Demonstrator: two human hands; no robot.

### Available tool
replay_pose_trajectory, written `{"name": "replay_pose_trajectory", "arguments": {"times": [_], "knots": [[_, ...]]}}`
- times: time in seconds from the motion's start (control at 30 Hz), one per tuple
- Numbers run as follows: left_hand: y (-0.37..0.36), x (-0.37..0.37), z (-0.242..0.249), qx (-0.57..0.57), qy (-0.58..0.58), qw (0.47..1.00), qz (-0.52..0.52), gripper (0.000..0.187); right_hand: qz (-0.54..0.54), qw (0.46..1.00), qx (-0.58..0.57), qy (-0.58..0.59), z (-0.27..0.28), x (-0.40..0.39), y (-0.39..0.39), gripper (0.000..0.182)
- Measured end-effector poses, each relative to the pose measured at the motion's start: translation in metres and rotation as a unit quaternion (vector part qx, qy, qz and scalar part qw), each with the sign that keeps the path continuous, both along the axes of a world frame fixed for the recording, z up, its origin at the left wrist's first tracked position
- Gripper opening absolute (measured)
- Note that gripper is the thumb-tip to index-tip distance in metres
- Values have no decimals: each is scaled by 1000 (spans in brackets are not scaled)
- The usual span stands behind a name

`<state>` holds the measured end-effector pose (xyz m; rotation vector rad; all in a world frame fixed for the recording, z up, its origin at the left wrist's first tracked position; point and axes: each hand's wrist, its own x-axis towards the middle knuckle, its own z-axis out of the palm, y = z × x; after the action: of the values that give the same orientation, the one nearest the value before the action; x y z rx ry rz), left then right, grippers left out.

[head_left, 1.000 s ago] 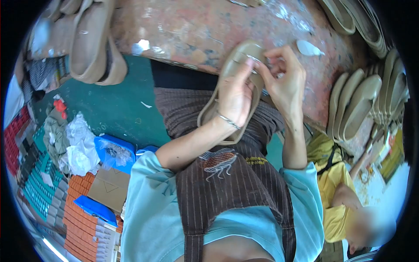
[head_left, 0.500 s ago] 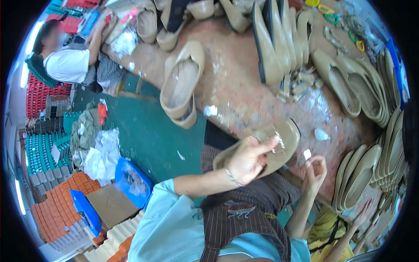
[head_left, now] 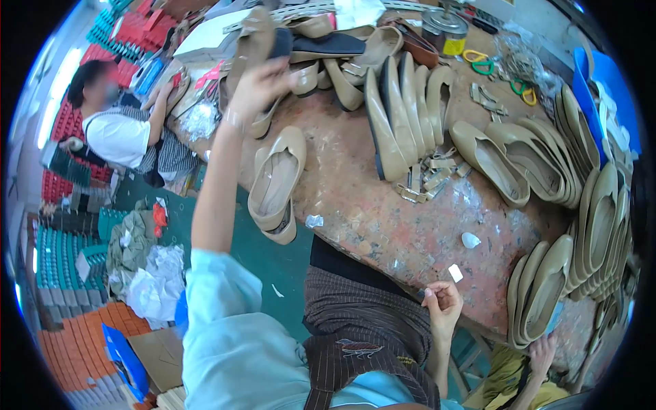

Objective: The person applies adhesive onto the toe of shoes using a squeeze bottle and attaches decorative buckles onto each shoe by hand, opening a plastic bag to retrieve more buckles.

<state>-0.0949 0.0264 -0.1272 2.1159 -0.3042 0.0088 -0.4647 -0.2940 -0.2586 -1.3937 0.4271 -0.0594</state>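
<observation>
My left hand (head_left: 263,85) is stretched out to the upper left, smeared by motion. It is closed on a blurred beige shoe (head_left: 256,34), whose lower part is behind the hand. My right hand (head_left: 444,301) is at the table's near edge, its thumb and fingers pressed together. What the fingertips pinch is too small to name. A small white tag (head_left: 455,273) is just above them; whether it touches the fingers or the table is unclear. Stacked beige flats (head_left: 277,181) lie at the table's left edge.
On the worktable (head_left: 355,219) are a row of shoes (head_left: 403,116), metallic-looking strap pieces (head_left: 430,178), more shoe stacks (head_left: 540,294) on the right, scissors (head_left: 478,61) and a tin (head_left: 444,31). One person (head_left: 119,130) is at the upper left; another's hand (head_left: 543,352) is lower right.
My left hand has swung from near my lap to the far upper left, and the shoe is gone from my lap. My right hand has moved slightly left. The view has shifted.
</observation>
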Motion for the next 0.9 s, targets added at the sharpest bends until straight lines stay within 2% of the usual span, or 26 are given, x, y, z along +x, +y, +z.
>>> {"name": "replay_pose_trajectory", "arguments": {"times": [0.03, 0.07, 0.1, 0.17, 0.2, 0.23, 0.27, 0.3, 0.37, 0.4, 0.43, 0.47, 0.53, 0.6, 0.67, 0.7, 0.73, 0.8, 0.83, 0.87, 0.9], "knots": [[18, -27, -13, 268, -128, 954, 36, 68, -2, 1000, -1, 9, -3, -2, -2, 4], [33, -54, -31, 371, -126, 913, 116, 75, -1, 1000, -2, 20, -6, -1, -5, 3], [44, -82, -46, 412, -100, 889, 172, 83, 5, 1000, -8, 23, -7, 1, -6, 2], [84, -117, -86, 365, 80, 911, 177, 82, 15, 999, -11, 41, -14, 3, -8, 2], [100, -130, -109, 365, 90, 912, 165, 82, 19, 999, -23, 45, -16, 7, -10, 2], [111, -143, -128, 218, 155, 954, 138, 75, 19, 998, -50, 43, -15, 12, -11, 2], [115, -151, -141, 65, 219, 967, 111, 68, 20, 996, -77, 40, -13, 18, -10, 2], [111, -154, -141, 64, 231, 965, 103, 68, 12, 992, -122, 16, -14, 24, -10, 2], [101, -160, -136, 66, 166, 979, 100, 59, 3, 985, -171, 6, -12, 29, -11, 3], [94, -161, -135, 64, 175, 978, 94, 59, -10, 972, -233, -23, -7, 34, -12, 3], [88, -159, -132, 50, 135, 985, 100, 58, -24, 955, -292, -51, -4, 35, -12, 4], [82, -156, -128, 36, 94, 989, 106, 57, -28, 954, -295, -41, -5, 33, -14, 4], [58, -150, -111, -1, 98, 993, 73, 52, -98, 939, -319, -78, -5, 30, -17, 4], [32, -144, -102, -36, 101, 993, 41, 47, -113, 932, -340, -57, -9, 23, -23, 6], [9, -136, -105, 188, 214, 959, 3, 35, -223, 903, -364, -37, -14, 19, -28, 9], [3, -138, -129, 279, 97, 955, -19, 29, -235, 901, -362, -43, -21, 17, -34, 17], [5, -142, -141, 279, 101, 955, -26, 29, -237, 899, -365, -36, -23, 16, -37, 17], [-20, -153, -130, 356, -149, 922, 19, 27, -265, 898, -352, -22, -23, 24, -43, 29], [-22, -158, -126, 323, -185, 926, 62, 24, -227, 879, -419, -26, -28, 26, -50, 36], [-32, -168, -110, 188, -106, 969, 119, 21, -185, 855, -483, -31, -32, 28, -59, 42], [-42, -181, -90, 165, -106, 968, 157, 18, -196, 912, -360, -8, -28, 33, -54, 48]]}}
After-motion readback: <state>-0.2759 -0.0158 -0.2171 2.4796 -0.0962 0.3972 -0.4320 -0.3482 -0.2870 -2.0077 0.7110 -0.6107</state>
